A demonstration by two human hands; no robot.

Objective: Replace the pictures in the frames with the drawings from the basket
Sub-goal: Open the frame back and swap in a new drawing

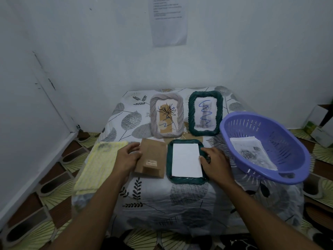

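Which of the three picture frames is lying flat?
The dark green frame in front, lying flat with a white sheet in it. The grey frame and the other green frame stand upright behind it.

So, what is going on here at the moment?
A person is midway through a swap. The left hand grips the brown cardboard backing; the right hand holds the dark green woven frame, lying face down with a white sheet in it. More drawings lie in the purple plastic basket.
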